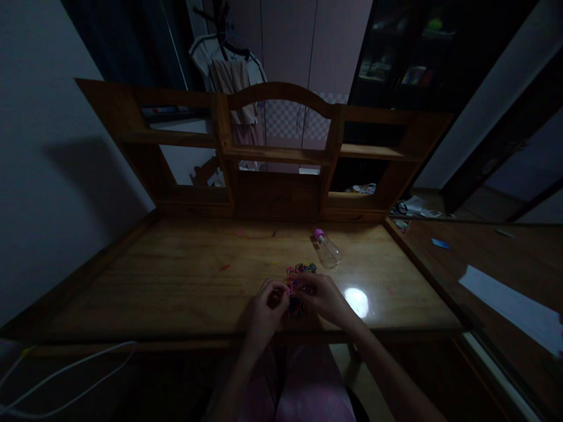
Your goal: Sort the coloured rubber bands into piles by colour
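A small heap of colourful loops that look like rubber bands [301, 269] lies near the front of the wooden desk [176, 281]. Over its near part, my left hand [269, 302] has thumb and forefinger pinched together on a pink rubber band [290, 289]. From the other side, my right hand [320, 293] reaches in, its fingers closed at the same pink band. The fingertips of both hands almost meet, and they cover part of the heap. Dark bands [297, 309] show below and between the hands.
A clear bottle with a pink top [328, 252] lies behind my right hand. Small scraps, one red [224, 267] and one yellow [273, 264], rest to the left. A wooden shelf unit [277, 155] stands along the back edge. A white cable [88, 366] hangs at front left.
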The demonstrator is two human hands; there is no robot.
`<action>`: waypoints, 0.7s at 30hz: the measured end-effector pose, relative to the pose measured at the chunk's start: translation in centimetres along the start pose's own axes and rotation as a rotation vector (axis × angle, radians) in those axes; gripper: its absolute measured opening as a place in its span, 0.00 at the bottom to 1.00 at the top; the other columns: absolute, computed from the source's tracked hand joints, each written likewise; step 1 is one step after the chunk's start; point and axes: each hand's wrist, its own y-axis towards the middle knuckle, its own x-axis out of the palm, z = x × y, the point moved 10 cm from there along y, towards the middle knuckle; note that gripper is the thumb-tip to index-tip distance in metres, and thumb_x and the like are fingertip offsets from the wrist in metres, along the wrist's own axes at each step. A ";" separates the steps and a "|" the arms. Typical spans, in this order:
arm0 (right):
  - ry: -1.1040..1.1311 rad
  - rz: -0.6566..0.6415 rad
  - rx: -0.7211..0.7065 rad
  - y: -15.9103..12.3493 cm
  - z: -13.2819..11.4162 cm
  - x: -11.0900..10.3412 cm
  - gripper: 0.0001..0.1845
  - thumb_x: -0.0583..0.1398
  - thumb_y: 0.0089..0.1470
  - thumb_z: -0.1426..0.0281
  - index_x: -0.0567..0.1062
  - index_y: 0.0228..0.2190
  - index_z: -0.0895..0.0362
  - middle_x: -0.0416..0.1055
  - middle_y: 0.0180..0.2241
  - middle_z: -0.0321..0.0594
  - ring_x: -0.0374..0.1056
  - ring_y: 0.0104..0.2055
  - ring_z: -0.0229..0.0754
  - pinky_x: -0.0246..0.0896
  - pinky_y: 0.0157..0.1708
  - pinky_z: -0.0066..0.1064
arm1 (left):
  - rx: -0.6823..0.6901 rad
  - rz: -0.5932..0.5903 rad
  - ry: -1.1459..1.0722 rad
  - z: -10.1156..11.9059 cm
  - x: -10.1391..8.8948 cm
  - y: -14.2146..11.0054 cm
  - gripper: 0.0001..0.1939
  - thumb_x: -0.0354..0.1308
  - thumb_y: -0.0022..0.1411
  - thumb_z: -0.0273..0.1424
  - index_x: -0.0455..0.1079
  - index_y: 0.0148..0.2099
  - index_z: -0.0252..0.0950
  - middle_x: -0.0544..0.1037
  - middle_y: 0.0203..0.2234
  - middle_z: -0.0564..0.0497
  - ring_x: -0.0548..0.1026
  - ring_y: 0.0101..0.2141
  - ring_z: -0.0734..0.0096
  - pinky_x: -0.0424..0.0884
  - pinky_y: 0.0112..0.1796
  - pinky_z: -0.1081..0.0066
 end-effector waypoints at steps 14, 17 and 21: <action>-0.186 0.181 -0.041 0.3 0.1 -4.8 0.10 0.61 0.51 0.72 0.80 0.36 0.54 0.78 0.31 0.39 0.69 0.28 0.38 0.62 0.28 0.28 | 0.038 0.100 0.399 -2.9 -9.9 12.5 0.17 0.56 0.59 0.44 0.74 0.39 0.36 0.80 0.36 0.46 0.77 0.36 0.65 0.72 0.38 0.68; -0.195 0.197 -0.045 0.0 0.2 -5.1 0.10 0.61 0.51 0.71 0.79 0.37 0.54 0.77 0.30 0.38 0.68 0.27 0.38 0.61 0.27 0.28 | 0.030 0.108 0.538 -4.1 -13.0 17.4 0.16 0.57 0.57 0.43 0.73 0.30 0.35 0.78 0.29 0.44 0.75 0.32 0.62 0.69 0.37 0.66; -0.174 0.214 -0.063 -0.1 0.7 -5.5 0.09 0.60 0.52 0.72 0.79 0.35 0.54 0.77 0.32 0.38 0.68 0.28 0.38 0.62 0.29 0.28 | 0.023 0.102 0.642 -5.2 -14.3 19.9 0.17 0.57 0.57 0.43 0.69 0.24 0.36 0.75 0.23 0.45 0.73 0.29 0.62 0.66 0.36 0.66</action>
